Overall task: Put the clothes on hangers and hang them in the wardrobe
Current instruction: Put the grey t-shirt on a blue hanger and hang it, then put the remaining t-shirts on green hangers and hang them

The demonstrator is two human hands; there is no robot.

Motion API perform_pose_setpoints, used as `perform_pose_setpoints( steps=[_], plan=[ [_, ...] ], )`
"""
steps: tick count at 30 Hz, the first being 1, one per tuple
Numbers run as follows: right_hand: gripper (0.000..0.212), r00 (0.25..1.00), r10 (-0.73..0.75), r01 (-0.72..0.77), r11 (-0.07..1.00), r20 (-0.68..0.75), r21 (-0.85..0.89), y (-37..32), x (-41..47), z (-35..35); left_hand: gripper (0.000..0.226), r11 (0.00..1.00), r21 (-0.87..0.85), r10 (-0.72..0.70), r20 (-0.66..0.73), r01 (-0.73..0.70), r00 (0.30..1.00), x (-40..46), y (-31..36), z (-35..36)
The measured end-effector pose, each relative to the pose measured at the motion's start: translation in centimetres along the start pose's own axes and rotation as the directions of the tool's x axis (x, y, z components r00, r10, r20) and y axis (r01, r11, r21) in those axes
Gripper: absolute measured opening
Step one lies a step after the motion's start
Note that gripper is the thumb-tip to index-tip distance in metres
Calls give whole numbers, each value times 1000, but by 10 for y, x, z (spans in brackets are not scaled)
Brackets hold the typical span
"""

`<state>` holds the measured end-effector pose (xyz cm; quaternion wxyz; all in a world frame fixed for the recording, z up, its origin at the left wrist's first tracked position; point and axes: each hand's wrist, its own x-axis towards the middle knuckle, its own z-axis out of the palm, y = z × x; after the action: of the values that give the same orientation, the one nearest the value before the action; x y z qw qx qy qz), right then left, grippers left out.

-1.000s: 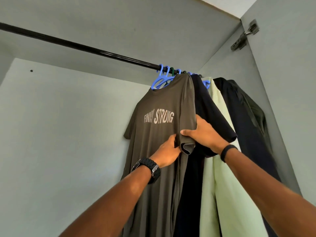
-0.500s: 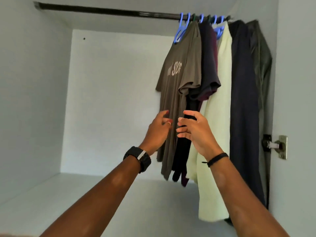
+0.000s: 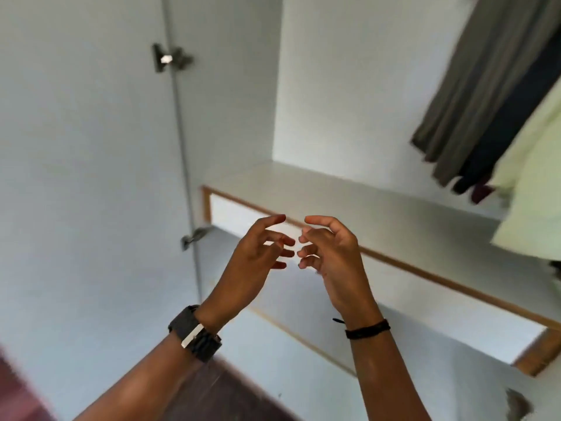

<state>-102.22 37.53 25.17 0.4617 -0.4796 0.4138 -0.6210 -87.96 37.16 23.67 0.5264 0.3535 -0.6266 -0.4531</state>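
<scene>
My left hand [image 3: 258, 259] and my right hand [image 3: 331, 256] hover side by side in front of the wardrobe, fingers loosely bent toward each other, holding nothing. Up at the top right hang the lower ends of the clothes: a grey-brown T-shirt [image 3: 473, 86], a dark navy garment [image 3: 510, 126] and a pale green garment [image 3: 534, 189]. Both hands are well below and left of them, apart from the cloth. The rail and the hangers are out of the frame.
The white wardrobe shelf [image 3: 349, 202] with a wooden front edge runs across behind the hands. The open wardrobe door [image 3: 85, 177] stands at the left with its hinges [image 3: 170, 59]. Dark reddish floor [image 3: 230, 390] shows at the bottom.
Both hands have let go of the grey-brown T-shirt's sleeve and come down and away from the clothes. The view has swung down and left, off the rail.
</scene>
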Motion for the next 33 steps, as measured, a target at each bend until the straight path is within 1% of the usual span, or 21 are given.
perform_pose_setpoints(
  steps=[2,5,7,9,12,14,17,18,20,21,22,23,25,26,27,28,31,33],
  plan=[
    [14,990,110,-109,994,88,-16,37,-23,32,35,994,21,-106,-88,109,990,-47,-21,-38],
    [12,939,263,-254,965,221,-71,84,-65,79,34,960,11,-267,-248,279,931,-120,-39,-86],
    [10,880,367,-341,930,301,-135,111,-99,116,34,928,-3,-351,-345,373,870,-173,-48,-116],
    [10,815,446,-406,895,370,-186,134,-138,155,34,901,-29,-404,-425,433,810,-229,-54,-143],
    [10,714,533,-466,845,453,-261,160,-195,208,34,870,-91,-455,-524,484,720,-306,-59,-176],
    [10,624,588,-485,808,514,-336,174,-242,245,34,859,-135,-470,-590,493,657,-362,-57,-195],
    [10,490,628,-461,775,605,-432,192,-304,293,31,842,-205,-488,-683,499,544,-437,-58,-219],
    [10,434,639,-444,765,635,-467,197,-329,309,30,840,-234,-491,-713,490,501,-467,-56,-225],
    [11,346,645,-399,759,682,-515,205,-361,330,30,836,-277,-493,-758,473,427,-508,-53,-234],
    [11,280,651,-364,752,705,-550,210,-386,345,30,834,-297,-487,-792,465,367,-536,-50,-238],
    [11,245,655,-338,749,714,-571,214,-399,353,30,829,-315,-490,-807,462,330,-552,-49,-241],
    [12,193,660,-306,743,726,-594,219,-419,363,30,825,-332,-485,-831,457,272,-574,-45,-242],
    [13,116,669,-243,736,734,-632,230,-450,378,30,815,-359,-478,-860,455,177,-608,-44,-244],
    [14,48,678,-199,726,733,-658,236,-474,386,29,814,-378,-467,-877,441,111,-633,-45,-241],
    [15,10,684,-177,719,729,-672,241,-488,391,29,805,-392,-468,-881,445,71,-647,-48,-241],
    [15,-53,685,-147,715,727,-684,248,-509,396,29,800,-405,-458,-889,443,14,-668,-50,-237],
    [15,-181,682,-72,709,708,-701,268,-558,405,27,780,-462,-456,-882,422,-121,-716,-64,-228],
    [13,-250,676,-40,709,694,-705,284,-588,414,25,772,-482,-444,-875,414,-191,-741,-74,-225]
  ],
)
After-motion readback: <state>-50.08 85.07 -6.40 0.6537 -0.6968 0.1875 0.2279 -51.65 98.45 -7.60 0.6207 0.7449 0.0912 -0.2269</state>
